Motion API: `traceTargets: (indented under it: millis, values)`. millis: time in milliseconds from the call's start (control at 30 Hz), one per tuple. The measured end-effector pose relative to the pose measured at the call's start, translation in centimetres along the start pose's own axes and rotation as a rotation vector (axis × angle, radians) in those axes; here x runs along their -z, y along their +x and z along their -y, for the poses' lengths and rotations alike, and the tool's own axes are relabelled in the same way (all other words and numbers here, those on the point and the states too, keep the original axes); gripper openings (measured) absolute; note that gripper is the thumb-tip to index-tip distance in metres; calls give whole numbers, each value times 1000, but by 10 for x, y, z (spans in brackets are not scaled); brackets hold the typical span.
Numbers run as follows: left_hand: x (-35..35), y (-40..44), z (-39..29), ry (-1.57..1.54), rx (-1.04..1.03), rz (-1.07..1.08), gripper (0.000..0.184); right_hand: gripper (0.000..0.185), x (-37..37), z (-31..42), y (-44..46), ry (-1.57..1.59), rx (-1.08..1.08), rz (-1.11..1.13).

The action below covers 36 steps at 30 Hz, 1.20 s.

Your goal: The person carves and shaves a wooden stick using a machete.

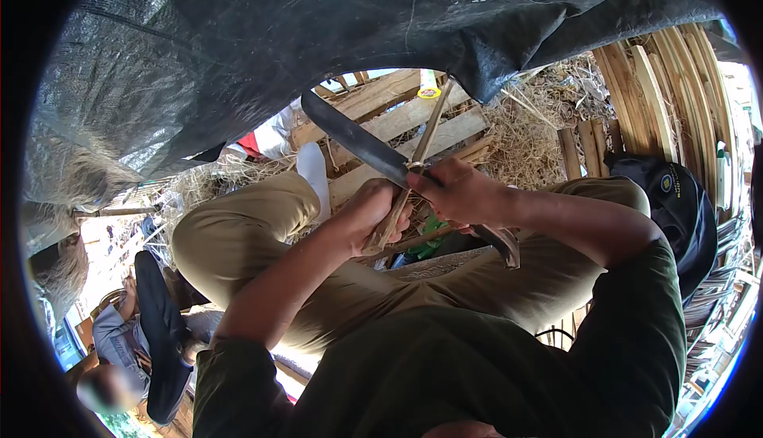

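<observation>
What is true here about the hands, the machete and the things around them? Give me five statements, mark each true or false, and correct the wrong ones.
1. The right hand grips the machete. True.
2. The left hand is empty. False: it holds a wooden stick.
3. The machete's blade crosses the stick. True.
4. The black bag lies on the person's left. False: it lies on the right.
5. The trousers are tan. True.

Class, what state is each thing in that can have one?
Left hand: closed around the wooden stick
Right hand: gripping the machete
Wooden stick: held at a slant
Machete: blade bare
Black tarp: creased, hanging
White sock: worn
Khaki trousers: worn, creased
Dark bag: unclear whether open or closed
</observation>
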State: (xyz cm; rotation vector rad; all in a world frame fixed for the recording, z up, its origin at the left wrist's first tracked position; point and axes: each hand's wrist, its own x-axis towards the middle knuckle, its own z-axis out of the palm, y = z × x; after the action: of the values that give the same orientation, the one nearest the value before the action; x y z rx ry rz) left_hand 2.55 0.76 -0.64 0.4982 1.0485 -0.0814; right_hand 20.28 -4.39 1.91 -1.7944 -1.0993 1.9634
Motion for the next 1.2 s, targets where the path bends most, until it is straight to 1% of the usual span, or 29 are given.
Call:
traceTargets:
  millis: [100,200,267,367,467,567,667,767,867,967,1100,1200]
  values:
    - [5,-1,-1,12,18,47,32,51,-3,2,-3,41,-19,-16]
    - [-1,-4,-3,-17,-2,-19,33,52,-4,2,-6,76,-19,-7]
    - [2,-4,-4,0,-9,2,32,52,-4,1,-6,137,-32,13]
    - [0,-10,-5,25,-22,9,32,50,-6,-7,-4,331,-57,122]
    - [-1,-11,-7,22,-29,-10,31,51,-8,-6,-6,438,-125,160]
    - [-4,-13,-9,-11,-25,-34,30,53,-5,-9,-3,541,-161,258]
    - [-1,-11,-12,-32,-13,-40,28,54,-6,-18,0,669,-105,414]
    - [0,-8,-9,-58,-29,-35,27,54,-6,-14,-4,575,-103,373]
    - [3,0,-9,-28,-62,-38,26,55,-5,-14,-3,593,-116,369]
    - [3,1,-12,6,-68,-29,25,51,-6,-11,-7,621,-114,342]
    - [8,6,-12,24,-110,20,24,53,-8,-8,-11,647,-126,299]
    - [4,7,-9,30,-108,-57,24,53,-10,-9,-14,641,-131,283]
